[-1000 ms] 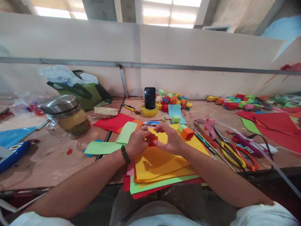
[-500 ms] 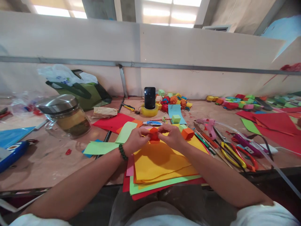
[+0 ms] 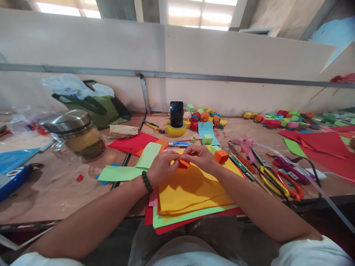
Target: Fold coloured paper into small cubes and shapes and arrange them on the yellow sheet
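A small folded orange paper piece is pinched between both hands above a stack of yellow paper. My left hand, with a green bead bracelet at its wrist, grips the piece from the left. From the right, the fingertips of my right hand press on its upper edge. Fingers hide part of the piece. Just right of my right hand sits an orange paper cube, and a light green cube stands behind it. Light green paper strips lie left of my left hand.
A phone stands in a yellow tape roll, beside piled colored cubes. At left is a glass jar. On the right are a pink glue gun, scissors and a purple tool.
The orange piece has tilted and now shows less of itself between the fingers. My right hand has shifted slightly left, and both hands' fingertips are closer together.
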### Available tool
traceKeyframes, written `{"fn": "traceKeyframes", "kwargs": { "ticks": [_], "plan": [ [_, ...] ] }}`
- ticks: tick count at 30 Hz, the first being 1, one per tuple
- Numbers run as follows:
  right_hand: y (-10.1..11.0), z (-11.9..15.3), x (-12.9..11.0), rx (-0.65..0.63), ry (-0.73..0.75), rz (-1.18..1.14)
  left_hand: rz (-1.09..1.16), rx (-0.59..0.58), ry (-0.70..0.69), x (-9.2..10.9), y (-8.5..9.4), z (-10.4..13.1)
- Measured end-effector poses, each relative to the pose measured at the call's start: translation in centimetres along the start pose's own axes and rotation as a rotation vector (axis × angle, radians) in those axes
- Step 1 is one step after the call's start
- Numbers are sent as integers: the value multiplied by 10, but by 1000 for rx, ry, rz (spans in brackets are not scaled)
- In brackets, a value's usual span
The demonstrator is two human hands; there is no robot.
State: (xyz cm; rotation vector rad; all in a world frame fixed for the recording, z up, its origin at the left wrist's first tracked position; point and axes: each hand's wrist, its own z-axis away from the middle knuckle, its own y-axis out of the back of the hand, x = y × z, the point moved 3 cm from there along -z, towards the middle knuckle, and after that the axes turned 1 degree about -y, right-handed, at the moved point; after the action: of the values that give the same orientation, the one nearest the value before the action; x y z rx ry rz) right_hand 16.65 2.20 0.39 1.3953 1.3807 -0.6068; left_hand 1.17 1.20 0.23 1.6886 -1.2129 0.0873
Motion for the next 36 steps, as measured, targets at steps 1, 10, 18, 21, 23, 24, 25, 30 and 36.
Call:
{"fn": "traceKeyframes", "kwargs": {
  "ticks": [1, 10, 18, 21, 23, 24, 25, 30, 36],
  "plan": [
    [-1, -1, 2, -15, -21, -10, -8, 0, -2, 0, 0, 0],
    [-2, 1, 10, -47, -4, 60, 86, -34, 9, 4, 1, -1],
    [2, 5, -1, 52, 300, 383, 407, -26, 188, -7, 4, 0],
    [4, 7, -4, 83, 353, 397, 680, -147, 294, -13, -5, 1],
    [5, 8, -7, 101, 386, 424, 797, -275, 330, -14, -12, 2],
    [5, 8, -8, 100, 403, 446, 826, -318, 323, -13, -15, 2],
    [4, 8, -9, 90, 417, 474, 833, -341, 298, -12, -16, 2],
    [0, 9, -8, 49, 426, 680, 576, -333, 172, -3, -15, 2],
    [-3, 13, -5, 139, 388, 884, 357, -279, 49, 0, -17, 3]
  ]
}}
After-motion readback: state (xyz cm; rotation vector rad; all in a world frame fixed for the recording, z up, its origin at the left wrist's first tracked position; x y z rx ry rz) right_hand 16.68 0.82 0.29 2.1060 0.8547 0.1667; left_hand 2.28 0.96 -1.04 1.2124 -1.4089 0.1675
